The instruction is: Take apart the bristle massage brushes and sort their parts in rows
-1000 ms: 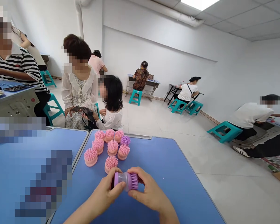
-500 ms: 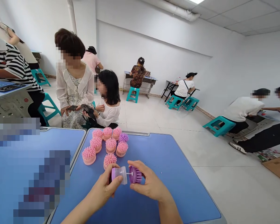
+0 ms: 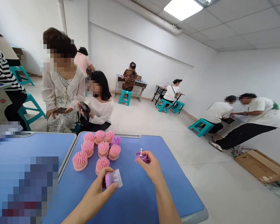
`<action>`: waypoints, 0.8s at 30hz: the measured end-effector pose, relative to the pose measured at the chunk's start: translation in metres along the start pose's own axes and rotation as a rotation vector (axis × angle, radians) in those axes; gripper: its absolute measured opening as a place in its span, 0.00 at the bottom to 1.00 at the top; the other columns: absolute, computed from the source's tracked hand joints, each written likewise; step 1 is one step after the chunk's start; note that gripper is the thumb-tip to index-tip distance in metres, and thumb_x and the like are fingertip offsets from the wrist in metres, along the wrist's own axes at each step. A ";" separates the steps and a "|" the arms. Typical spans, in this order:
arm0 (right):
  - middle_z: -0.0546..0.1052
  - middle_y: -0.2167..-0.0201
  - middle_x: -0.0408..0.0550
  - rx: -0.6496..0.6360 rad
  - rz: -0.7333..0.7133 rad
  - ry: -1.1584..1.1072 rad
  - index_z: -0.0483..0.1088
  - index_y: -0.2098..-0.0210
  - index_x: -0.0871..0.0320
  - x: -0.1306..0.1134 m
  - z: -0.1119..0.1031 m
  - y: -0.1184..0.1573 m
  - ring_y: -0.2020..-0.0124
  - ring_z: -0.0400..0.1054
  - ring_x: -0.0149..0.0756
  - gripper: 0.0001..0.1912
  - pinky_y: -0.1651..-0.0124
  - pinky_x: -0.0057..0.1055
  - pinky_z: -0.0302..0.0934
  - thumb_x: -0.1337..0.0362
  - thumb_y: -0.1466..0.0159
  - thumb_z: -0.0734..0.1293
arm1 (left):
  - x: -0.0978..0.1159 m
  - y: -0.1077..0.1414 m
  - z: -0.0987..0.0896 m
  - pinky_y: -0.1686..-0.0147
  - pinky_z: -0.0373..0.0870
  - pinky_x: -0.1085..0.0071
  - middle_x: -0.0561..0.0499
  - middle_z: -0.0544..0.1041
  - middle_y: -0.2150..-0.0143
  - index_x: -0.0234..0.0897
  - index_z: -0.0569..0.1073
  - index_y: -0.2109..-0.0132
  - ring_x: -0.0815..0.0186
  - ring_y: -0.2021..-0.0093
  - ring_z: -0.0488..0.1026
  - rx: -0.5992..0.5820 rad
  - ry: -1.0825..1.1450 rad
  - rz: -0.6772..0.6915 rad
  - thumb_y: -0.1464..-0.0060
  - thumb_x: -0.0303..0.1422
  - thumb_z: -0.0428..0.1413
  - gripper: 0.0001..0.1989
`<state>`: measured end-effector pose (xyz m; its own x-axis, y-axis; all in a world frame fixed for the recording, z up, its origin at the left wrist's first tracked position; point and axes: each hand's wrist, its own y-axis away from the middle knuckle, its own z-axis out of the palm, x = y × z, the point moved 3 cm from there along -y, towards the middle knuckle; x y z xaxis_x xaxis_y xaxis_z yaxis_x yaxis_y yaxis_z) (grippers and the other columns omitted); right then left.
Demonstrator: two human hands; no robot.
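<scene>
My left hand is closed around a clear, waisted plastic cup with a purple base, tilted so its mouth faces right. To the right and slightly farther off, my right hand grips a purple brush head, turned so its hollow side and thin white stem point up. The two parts are apart. Beyond my left hand stand several pink bristled scalp brushes, bristles up, with one purple brush among them. The nearest pink brush is just behind my left fingers.
I am at a blue table that adjoins another blue table on the left. Two people sit close beyond the far edge; others work at desks farther back. Teal stools and a cardboard box are on the floor.
The brush head and its stem have come away from the cup. My right hand has moved right and farther off, turning the stem upward. The camera view has swung right.
</scene>
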<state>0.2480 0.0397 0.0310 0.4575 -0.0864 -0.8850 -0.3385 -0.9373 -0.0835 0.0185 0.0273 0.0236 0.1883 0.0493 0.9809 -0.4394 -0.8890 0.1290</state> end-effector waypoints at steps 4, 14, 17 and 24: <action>0.73 0.59 0.49 0.250 0.056 0.090 0.65 0.57 0.56 0.030 -0.036 -0.038 0.60 0.68 0.39 0.24 0.59 0.32 0.61 0.54 0.51 0.68 | -0.001 0.000 0.000 0.62 0.65 0.71 0.52 0.71 0.63 0.39 0.64 0.55 0.62 0.62 0.67 0.034 0.028 -0.009 0.54 0.44 0.52 0.20; 0.71 0.53 0.57 0.520 0.143 0.216 0.61 0.50 0.62 0.091 -0.079 -0.097 0.53 0.64 0.47 0.32 0.51 0.38 0.56 0.54 0.52 0.65 | -0.010 -0.004 0.004 0.62 0.67 0.69 0.51 0.72 0.64 0.39 0.67 0.55 0.62 0.63 0.69 -0.064 0.106 0.032 0.58 0.44 0.56 0.23; 0.72 0.56 0.57 0.517 0.143 0.214 0.62 0.51 0.62 0.096 -0.080 -0.099 0.54 0.66 0.47 0.33 0.52 0.39 0.57 0.54 0.54 0.67 | -0.010 -0.005 0.004 0.62 0.68 0.69 0.51 0.72 0.63 0.39 0.67 0.55 0.62 0.63 0.69 -0.068 0.119 0.032 0.58 0.43 0.57 0.22; 0.61 0.45 0.58 0.596 0.046 0.190 0.53 0.44 0.61 0.072 -0.085 -0.061 0.48 0.60 0.45 0.36 0.49 0.38 0.56 0.51 0.48 0.63 | 0.001 -0.003 0.003 0.59 0.69 0.69 0.50 0.73 0.60 0.40 0.67 0.55 0.61 0.61 0.71 -0.064 0.050 0.015 0.57 0.37 0.57 0.20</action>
<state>0.3715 0.0623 0.0112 0.5515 -0.2320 -0.8013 -0.7366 -0.5862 -0.3372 0.0226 0.0283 0.0237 0.1378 0.0606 0.9886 -0.4973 -0.8589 0.1220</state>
